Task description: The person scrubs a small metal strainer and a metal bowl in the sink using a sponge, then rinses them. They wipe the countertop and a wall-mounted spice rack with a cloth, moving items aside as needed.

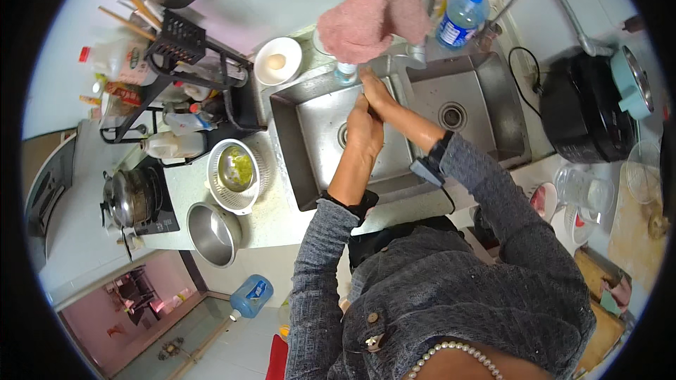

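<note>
Over the left basin of a steel double sink, my left hand and my right hand touch each other, palms turned inward. Their contact area is hidden, so whether anything lies between them cannot be told. The right hand's fingertips are close to a small clear bottle at the basin's back rim. Just above hangs a pink towel, partly covering that bottle. To the right are the metal faucet and a blue-capped pump bottle.
Left of the sink stand a white bowl holding an egg-like item, a white colander with a bowl of chopped greens, a steel bowl, a black rack and a pot. A black appliance is at right.
</note>
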Demonstrator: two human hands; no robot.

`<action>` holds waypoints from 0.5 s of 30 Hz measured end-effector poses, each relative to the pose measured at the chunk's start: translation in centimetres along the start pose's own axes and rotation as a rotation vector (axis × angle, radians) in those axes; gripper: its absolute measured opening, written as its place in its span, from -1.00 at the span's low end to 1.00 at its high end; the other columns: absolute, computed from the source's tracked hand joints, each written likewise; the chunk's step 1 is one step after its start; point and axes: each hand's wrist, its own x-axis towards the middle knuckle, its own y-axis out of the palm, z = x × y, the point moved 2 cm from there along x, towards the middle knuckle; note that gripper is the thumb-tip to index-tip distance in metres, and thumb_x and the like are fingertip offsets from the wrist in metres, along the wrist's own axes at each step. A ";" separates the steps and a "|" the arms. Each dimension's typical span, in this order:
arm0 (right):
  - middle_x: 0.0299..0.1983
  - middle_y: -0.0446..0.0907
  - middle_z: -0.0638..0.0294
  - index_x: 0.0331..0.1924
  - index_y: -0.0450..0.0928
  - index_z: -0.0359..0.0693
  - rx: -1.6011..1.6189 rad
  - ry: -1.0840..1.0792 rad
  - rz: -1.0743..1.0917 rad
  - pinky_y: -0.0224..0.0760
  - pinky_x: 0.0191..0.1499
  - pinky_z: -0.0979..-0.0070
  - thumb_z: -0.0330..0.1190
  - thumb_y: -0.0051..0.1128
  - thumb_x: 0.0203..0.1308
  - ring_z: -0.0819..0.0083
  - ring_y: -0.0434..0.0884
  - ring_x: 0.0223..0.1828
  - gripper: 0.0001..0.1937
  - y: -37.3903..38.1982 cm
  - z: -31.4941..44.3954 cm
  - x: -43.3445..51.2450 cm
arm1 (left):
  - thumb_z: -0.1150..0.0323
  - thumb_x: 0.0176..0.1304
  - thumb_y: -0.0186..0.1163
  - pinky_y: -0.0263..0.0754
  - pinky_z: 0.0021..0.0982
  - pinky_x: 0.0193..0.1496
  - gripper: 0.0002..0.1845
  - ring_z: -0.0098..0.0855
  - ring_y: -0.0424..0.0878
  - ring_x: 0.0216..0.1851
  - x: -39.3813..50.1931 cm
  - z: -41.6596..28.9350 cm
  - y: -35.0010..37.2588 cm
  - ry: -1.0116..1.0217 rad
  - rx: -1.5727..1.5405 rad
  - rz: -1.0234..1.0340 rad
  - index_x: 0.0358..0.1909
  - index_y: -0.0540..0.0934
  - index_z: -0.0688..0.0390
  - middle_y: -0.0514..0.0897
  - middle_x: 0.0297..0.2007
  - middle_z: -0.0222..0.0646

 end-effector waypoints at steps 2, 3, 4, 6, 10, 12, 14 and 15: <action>0.15 0.27 -0.06 0.18 0.19 -0.36 -0.004 -0.085 -0.050 0.01 0.28 0.33 -0.04 -0.40 0.34 0.16 0.22 0.21 -0.45 0.3 -0.6 0.1 | 0.12 0.43 -0.31 0.45 -0.26 -0.03 -0.58 -0.28 0.51 -0.15 -0.1 -0.6 0.5 -0.045 -0.051 0.037 -0.11 0.44 0.23 0.52 -0.14 -0.24; 0.15 0.27 -0.04 0.16 0.22 -0.30 -0.029 -0.285 -0.016 0.04 0.25 0.31 -0.07 -0.37 0.34 0.21 0.24 0.20 -0.50 0.8 -0.9 -0.9 | 0.10 0.44 -0.34 0.45 -0.25 -0.03 -0.56 -0.28 0.51 -0.16 0.1 -1.3 0.4 -0.079 -0.072 0.020 -0.12 0.44 0.23 0.52 -0.14 -0.24; 0.16 0.26 -0.02 0.14 0.25 -0.24 0.007 -0.496 0.118 0.08 0.22 0.29 -0.11 -0.34 0.34 0.26 0.26 0.18 -0.55 1.6 -1.1 -1.9 | 0.09 0.43 -0.33 0.46 -0.25 -0.06 -0.56 -0.31 0.51 -0.18 0.1 -2.0 0.0 -0.034 0.040 -0.039 -0.14 0.43 0.22 0.52 -0.18 -0.27; 0.21 0.20 -0.06 0.23 0.11 -0.35 -0.475 -0.662 -0.074 -0.05 0.32 0.28 -0.10 -0.34 0.32 0.08 0.15 0.29 -0.45 1.8 -1.4 -2.5 | 0.10 0.43 -0.32 0.47 -0.23 -0.08 -0.58 -0.32 0.51 -0.18 0.1 -2.5 -0.6 0.018 0.167 -0.026 -0.11 0.41 0.21 0.52 -0.20 -0.27; 0.34 -0.02 -0.22 0.29 0.03 -0.45 -0.071 -0.166 -0.053 -0.18 0.40 0.26 -0.05 -0.39 0.30 -0.01 -0.03 0.39 -0.35 -0.1 -0.5 -0.6 | 0.21 0.45 -0.32 0.27 -0.17 0.21 -0.57 -0.20 0.40 0.11 -0.1 -0.1 -0.2 -0.059 0.007 0.049 0.17 0.28 0.29 0.44 0.08 -0.12; 0.33 0.00 -0.25 0.29 0.00 -0.47 -0.223 -0.149 -0.215 -0.12 0.39 0.26 -0.02 -0.44 0.32 -0.06 0.01 0.37 -0.33 -0.8 1.4 -0.7 | 0.17 0.45 -0.33 0.19 -0.26 0.27 -0.54 -0.27 0.34 0.16 0.0 -0.1 0.6 -0.032 0.039 0.137 0.18 0.29 0.28 0.41 0.13 -0.18; 0.33 -0.03 -0.26 0.30 -0.09 -0.51 -0.039 -0.144 0.090 -0.14 0.39 0.31 -0.10 -0.38 0.34 -0.05 -0.03 0.39 -0.35 0.1 2.8 -3.5 | 0.07 0.44 -0.33 0.35 -0.33 0.15 -0.51 -0.33 0.40 0.08 0.4 -1.8 0.6 -0.039 0.058 -0.022 0.14 0.34 0.24 0.46 0.06 -0.25; 0.33 -0.06 -0.27 0.30 -0.10 -0.52 -0.215 -0.435 0.039 -0.20 0.40 0.30 -0.17 -0.30 0.34 -0.08 -0.08 0.40 -0.36 1.3 3.5 -5.5 | 0.03 0.42 -0.28 0.47 -0.37 -0.05 -0.51 -0.37 0.49 -0.13 0.3 -3.4 0.5 0.095 0.336 0.071 0.06 0.39 0.20 0.53 -0.10 -0.30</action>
